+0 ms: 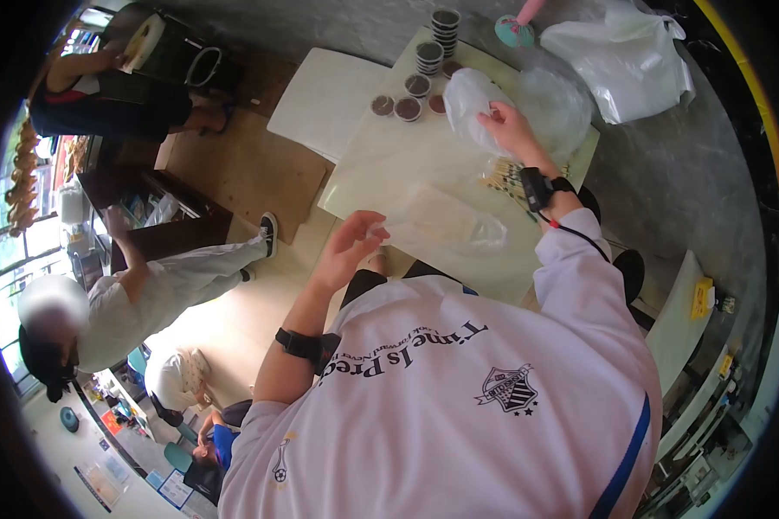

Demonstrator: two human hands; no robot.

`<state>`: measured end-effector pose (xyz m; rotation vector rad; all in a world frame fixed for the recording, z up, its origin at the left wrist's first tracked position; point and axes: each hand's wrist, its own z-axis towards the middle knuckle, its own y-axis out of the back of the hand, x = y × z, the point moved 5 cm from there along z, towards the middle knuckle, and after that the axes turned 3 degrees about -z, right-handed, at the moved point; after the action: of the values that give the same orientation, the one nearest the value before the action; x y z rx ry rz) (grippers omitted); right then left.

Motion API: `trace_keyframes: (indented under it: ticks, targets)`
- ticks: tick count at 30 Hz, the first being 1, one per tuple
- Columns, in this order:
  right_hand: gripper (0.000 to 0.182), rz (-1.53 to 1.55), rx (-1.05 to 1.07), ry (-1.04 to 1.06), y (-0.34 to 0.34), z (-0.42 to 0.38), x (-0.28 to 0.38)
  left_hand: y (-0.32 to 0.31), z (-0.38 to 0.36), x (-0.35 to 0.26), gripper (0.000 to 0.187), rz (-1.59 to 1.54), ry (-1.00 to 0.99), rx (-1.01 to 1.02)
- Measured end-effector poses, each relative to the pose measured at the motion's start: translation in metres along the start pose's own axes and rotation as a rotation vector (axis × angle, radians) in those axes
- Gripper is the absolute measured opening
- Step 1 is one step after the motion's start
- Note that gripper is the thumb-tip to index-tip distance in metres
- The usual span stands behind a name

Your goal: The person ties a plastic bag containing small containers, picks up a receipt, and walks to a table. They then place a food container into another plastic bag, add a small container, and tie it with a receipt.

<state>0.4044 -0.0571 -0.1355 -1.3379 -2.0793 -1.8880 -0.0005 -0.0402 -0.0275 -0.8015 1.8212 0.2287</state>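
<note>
My right hand [506, 128] reaches over the pale table [363, 173], its fingers closed on a translucent white plastic bag [472, 102]. Closer to my body, my left hand [353, 246] is at the table's near left edge, fingers curled. A bit of thin film shows at its fingertips, seemingly the edge of a clear plastic bag [472, 227] lying flat on the table. Under my right wrist is a bunch of thin wooden sticks [504, 177], partly hidden by the wristband.
Stacked lidded cups [429, 56] with dark contents stand at the table's far end, near single cups [408, 108]. More white plastic bags [619, 60] lie beyond. Left are a white board [325, 99], a person in light clothes [147, 285] and another in dark clothes [112, 104].
</note>
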Motion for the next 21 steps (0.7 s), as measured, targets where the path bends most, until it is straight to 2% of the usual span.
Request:
trace_keyframes:
  ticks: [2, 3, 5, 6, 8, 9, 11, 12, 14, 15, 17, 18, 20, 21]
  targets:
    - [0.04, 0.791, 0.015, -0.045, -0.002, -0.006, -0.012, 0.0, 0.002, -0.004, 0.031, 0.032, -0.007, 0.007]
    - [0.04, 0.793, 0.01, -0.054, 0.005, -0.011, -0.017, 0.0, 0.003, -0.008, 0.032, 0.035, -0.004, 0.0]
    - [0.042, 0.478, 0.187, -0.319, 0.009, -0.021, -0.034, 0.0, 0.005, -0.01, 0.034, 0.042, -0.002, 0.0]
    - [0.042, 0.482, 0.183, -0.324, 0.004, -0.024, -0.04, 0.0, 0.006, -0.01, 0.033, 0.043, -0.008, 0.003]
    - [0.039, -0.167, 0.182, -0.192, -0.01, -0.026, -0.051, -0.003, 0.008, -0.011, 0.032, 0.046, -0.015, 0.01]
    - [0.039, -0.165, 0.181, -0.193, -0.01, -0.034, -0.043, -0.004, 0.007, -0.011, 0.032, 0.055, -0.006, 0.007]
    - [0.042, -0.217, -0.303, -0.009, 0.015, -0.061, 0.011, -0.006, 0.006, -0.01, 0.033, 0.067, 0.001, -0.003]
    - [0.042, -0.213, -0.3, -0.003, 0.016, -0.066, 0.028, -0.005, 0.005, -0.008, 0.032, 0.073, -0.006, -0.009]
    - [0.038, 0.091, 0.03, 0.095, 0.001, -0.07, 0.057, -0.004, 0.004, -0.005, 0.032, 0.081, -0.011, -0.018]
    - [0.038, 0.092, 0.031, 0.091, -0.014, -0.064, 0.054, -0.002, 0.003, -0.003, 0.031, 0.043, -0.007, -0.023]
    - [0.044, -0.196, 0.043, 0.007, -0.045, -0.046, 0.032, -0.004, 0.003, -0.003, 0.031, 0.005, -0.004, -0.014]
    - [0.044, -0.198, 0.037, 0.007, -0.042, -0.044, 0.033, -0.002, 0.002, -0.004, 0.031, 0.055, 0.0, -0.019]
    - [0.059, -0.183, -0.216, -0.13, -0.025, -0.039, 0.03, -0.001, 0.0, -0.005, 0.03, 0.1, 0.003, -0.042]
    - [0.059, -0.183, -0.208, -0.124, -0.024, -0.034, 0.029, -0.004, -0.001, -0.006, 0.031, 0.052, 0.006, -0.049]
